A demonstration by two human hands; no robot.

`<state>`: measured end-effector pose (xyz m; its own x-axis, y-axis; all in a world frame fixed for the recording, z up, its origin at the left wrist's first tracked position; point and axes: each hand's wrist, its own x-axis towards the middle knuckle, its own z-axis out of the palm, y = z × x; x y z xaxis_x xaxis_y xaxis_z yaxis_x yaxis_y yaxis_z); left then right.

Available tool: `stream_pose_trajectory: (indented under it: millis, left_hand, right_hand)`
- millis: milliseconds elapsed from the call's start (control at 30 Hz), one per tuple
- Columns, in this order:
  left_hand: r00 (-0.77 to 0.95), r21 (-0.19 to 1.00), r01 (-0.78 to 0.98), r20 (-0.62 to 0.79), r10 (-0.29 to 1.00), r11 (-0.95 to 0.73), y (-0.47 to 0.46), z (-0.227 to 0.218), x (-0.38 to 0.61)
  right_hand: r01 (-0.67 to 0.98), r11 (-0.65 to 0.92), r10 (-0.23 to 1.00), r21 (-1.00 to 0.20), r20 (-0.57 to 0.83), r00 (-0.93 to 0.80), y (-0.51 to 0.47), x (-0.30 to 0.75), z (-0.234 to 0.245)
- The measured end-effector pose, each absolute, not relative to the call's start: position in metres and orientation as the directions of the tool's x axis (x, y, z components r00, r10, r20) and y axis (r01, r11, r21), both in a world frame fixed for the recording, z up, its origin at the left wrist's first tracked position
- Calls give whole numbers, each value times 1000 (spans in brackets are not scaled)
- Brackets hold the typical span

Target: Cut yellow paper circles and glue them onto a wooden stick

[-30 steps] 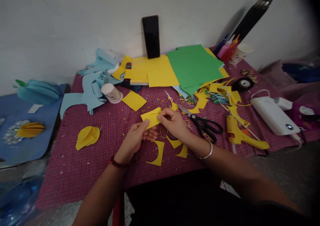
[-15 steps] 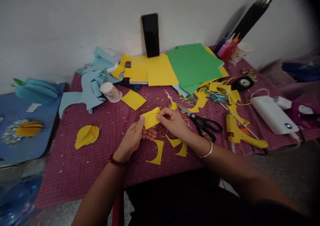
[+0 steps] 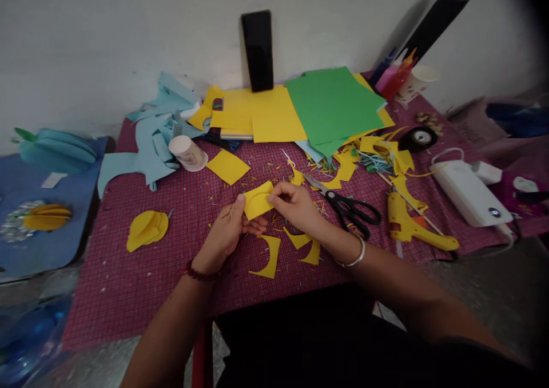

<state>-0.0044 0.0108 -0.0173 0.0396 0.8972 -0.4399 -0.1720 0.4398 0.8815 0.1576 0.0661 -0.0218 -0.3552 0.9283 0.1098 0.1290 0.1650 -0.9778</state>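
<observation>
Both hands pinch one yellow paper piece [image 3: 257, 200] just left of the scissors [image 3: 351, 209], lifted slightly off the cloth. The left hand [image 3: 223, 236] grips its left edge between thumb and fingers, and the right hand [image 3: 295, 208] nips the right edge with closed fingertips. The piece looks thin and light, likely floppy and quick to crease, so a fingertip hold at the edges, as here, seems best. Curved offcuts [image 3: 270, 256] lie nearer than the scissors, and a glue gun [image 3: 412, 228] lies right of them. A green sheet [image 3: 334, 107] lies beyond them.
</observation>
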Motion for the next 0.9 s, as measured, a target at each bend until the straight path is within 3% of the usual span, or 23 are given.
stream_pose_trajectory:
  millis: [767, 900]
  left_hand:
    - [53, 877, -175, -446, 894, 448, 11, -15, -5]
    - [36, 873, -213, -441, 897, 438, 11, -14, -5]
  right_hand:
    - [196, 192, 926, -962, 111, -360, 65, 156, -24]
    - [62, 87, 946, -994, 62, -319, 66, 156, -21]
